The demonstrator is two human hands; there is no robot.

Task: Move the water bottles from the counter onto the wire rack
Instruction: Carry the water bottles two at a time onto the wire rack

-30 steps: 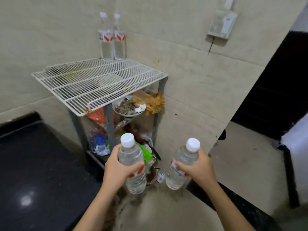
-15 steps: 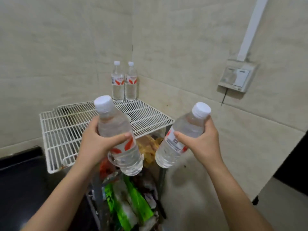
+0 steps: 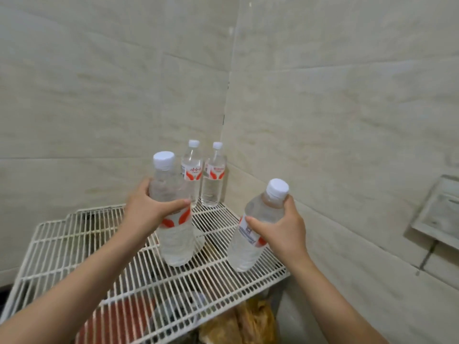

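Left hand (image 3: 146, 214) clasping one water bottle (image 3: 173, 219), right hand (image 3: 283, 232) clasping another water bottle (image 3: 250, 242), both above the wire rack (image 3: 74, 247), seemingly not set down. Two bottles (image 3: 202, 173) already upright in the back corner. Remaining: lowering, letting go.

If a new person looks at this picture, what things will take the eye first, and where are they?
First, the two clear water bottles held over the white wire rack: the left hand grips one upright bottle near the middle, the right hand a tilted bottle near the rack's right edge. Next, two more bottles standing side by side in the tiled back corner.
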